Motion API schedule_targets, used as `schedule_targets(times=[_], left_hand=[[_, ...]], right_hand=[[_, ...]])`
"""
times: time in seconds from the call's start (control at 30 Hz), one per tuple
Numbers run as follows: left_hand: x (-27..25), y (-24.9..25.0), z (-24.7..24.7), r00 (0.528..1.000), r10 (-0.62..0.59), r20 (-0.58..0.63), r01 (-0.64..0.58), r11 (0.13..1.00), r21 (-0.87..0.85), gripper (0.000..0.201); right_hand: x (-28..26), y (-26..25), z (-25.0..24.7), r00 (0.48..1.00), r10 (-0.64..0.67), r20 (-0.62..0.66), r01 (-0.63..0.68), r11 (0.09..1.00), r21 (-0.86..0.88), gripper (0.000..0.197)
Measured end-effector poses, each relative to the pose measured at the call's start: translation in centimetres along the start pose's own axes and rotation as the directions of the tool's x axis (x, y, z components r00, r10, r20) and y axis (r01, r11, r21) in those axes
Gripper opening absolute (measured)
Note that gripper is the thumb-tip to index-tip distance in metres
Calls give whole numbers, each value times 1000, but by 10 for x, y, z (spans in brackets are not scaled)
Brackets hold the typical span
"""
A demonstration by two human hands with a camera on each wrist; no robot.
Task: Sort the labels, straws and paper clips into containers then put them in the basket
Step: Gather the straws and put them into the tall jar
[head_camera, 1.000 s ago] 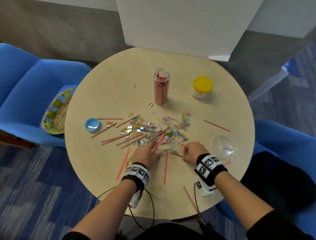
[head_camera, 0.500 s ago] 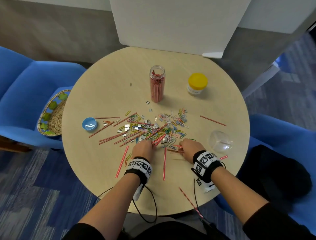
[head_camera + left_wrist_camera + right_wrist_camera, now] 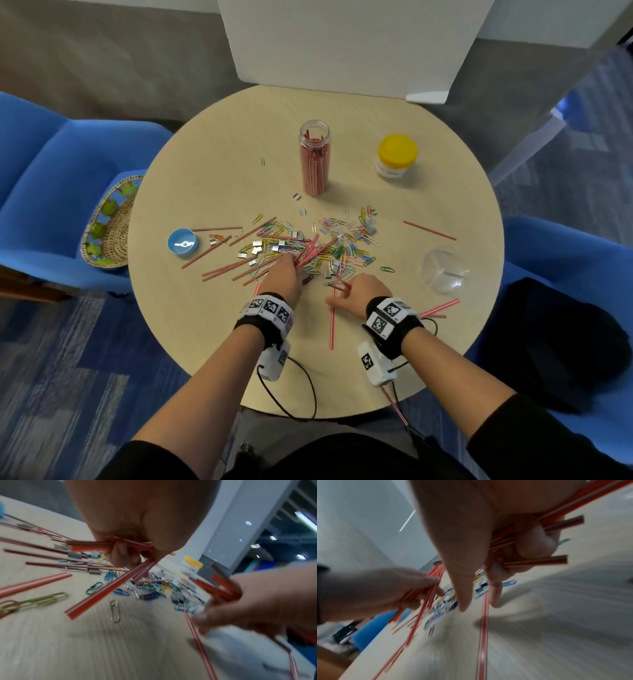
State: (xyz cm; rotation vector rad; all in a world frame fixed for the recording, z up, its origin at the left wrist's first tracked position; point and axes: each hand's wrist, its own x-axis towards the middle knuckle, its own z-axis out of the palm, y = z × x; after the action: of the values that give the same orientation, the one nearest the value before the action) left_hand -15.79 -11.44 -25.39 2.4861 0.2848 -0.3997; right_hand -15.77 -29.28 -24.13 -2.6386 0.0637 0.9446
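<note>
Red-striped straws, coloured paper clips and small silver labels lie mixed in the middle of the round table. My left hand grips a bundle of straws at the pile's near edge. My right hand holds several straws under its curled fingers. Its thumb and forefinger point down on either side of a long straw lying on the table. An open jar of straws stands behind the pile.
A yellow-lidded jar stands at the back right. A blue lid lies at the left and a clear domed container at the right. The woven basket sits on the blue chair left of the table.
My right hand has gathered the short straws in front of it and shifted over the long straw near the table's front. My left hand has pushed further into the pile with its bundle.
</note>
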Motion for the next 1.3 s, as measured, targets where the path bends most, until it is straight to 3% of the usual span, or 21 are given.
schedule_targets(times=[0.2,0.3,0.37,0.4,0.53,0.6,0.67,0.8,0.9,0.97,1.0,1.1,1.23,1.3], left_hand=[[2,-5,-19,996,32,-79,-57,941,-333,22],[7,-11,-16,999,4,-32,-18,898,-439,8],[14,-18,-12,1000,-3,23,15,853,-521,18],[15,-18,-10,997,-39,68,72,801,-595,20],[17,-9,-13,949,-148,277,313,399,-862,24],[16,-3,-19,933,-168,318,356,297,-886,25],[17,1,-25,925,-187,329,369,246,-896,30],[20,4,-28,949,-193,250,296,274,-915,51],[27,8,-28,940,-226,257,305,209,-929,37],[30,13,-28,951,-209,230,277,238,-931,21],[31,15,-28,956,-198,217,265,264,-927,23],[35,16,-32,958,-151,246,281,295,-913,30],[36,21,-37,920,-186,345,376,163,-912,25],[36,21,-36,917,-224,329,383,269,-883,20]], right_hand=[[1,-33,13,996,82,-41,-86,988,-129,23],[3,-43,12,998,54,-38,-60,979,-197,16],[6,-44,12,1000,-17,-9,14,959,-282,22],[7,-43,12,998,-54,19,58,944,-326,25],[6,-40,14,982,-128,136,175,889,-423,26],[1,-36,15,975,-153,159,206,891,-405,31],[-3,-30,16,967,-201,157,246,902,-354,36],[-9,-22,15,956,-257,144,286,925,-249,44],[-8,-19,7,955,-274,118,288,948,-134,37],[-5,-17,0,962,-264,73,263,965,17,21],[-3,-15,-4,964,-263,43,256,959,120,14],[-4,-11,-20,965,-256,-56,253,853,457,10],[-2,-2,-41,976,-213,-55,175,600,781,19],[0,4,-49,983,-182,-27,116,496,860,23]])
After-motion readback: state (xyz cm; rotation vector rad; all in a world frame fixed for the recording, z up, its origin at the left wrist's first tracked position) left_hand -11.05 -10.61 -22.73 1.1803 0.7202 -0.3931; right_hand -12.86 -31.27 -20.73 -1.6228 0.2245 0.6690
